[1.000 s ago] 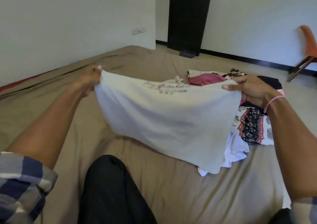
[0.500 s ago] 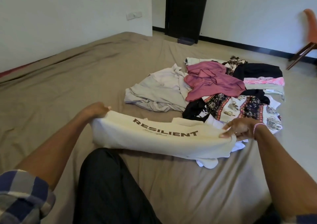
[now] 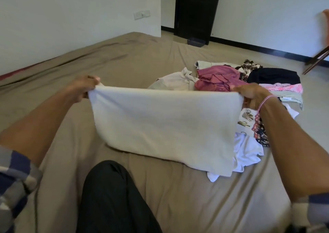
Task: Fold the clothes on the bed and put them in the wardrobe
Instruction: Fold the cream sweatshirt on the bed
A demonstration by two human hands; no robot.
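We hold the cream shirt point(image 3: 165, 122) up in the middle of the frame, stretched between our two hands; the left hand point(image 3: 85, 87) pinches one top corner at centre left, the right hand point(image 3: 249, 95) grips the other at centre right, fingers curled over the edge on both; the shirt's lower edge touches the bed point(image 3: 124, 58), and its lower right corner lies over a white garment point(image 3: 249, 152).

We judge the fold only part made; if either pinch slackens, the cloth would sag and the fold be lost; laid down where it hangs, the shirt could catch the white garment and drag it along, or land against the pile of unfolded clothes point(image 3: 222, 79) right of centre; the bed is soft and wrinkled, so a crease pressed there may come out crooked; our knee in black trousers point(image 3: 110, 197) at bottom centre crowds the nearer space.

A brown sheet covers the bed and fills most of the frame; the walls are pale and plain, with a wall switch point(image 3: 141, 14) above centre left; a dark door point(image 3: 197, 10) stands at top centre; pale floor point(image 3: 231, 51) with dark skirting runs to the upper right, where part of a chair point(image 3: 316, 58) shows at the edge; we see no wardrobe.
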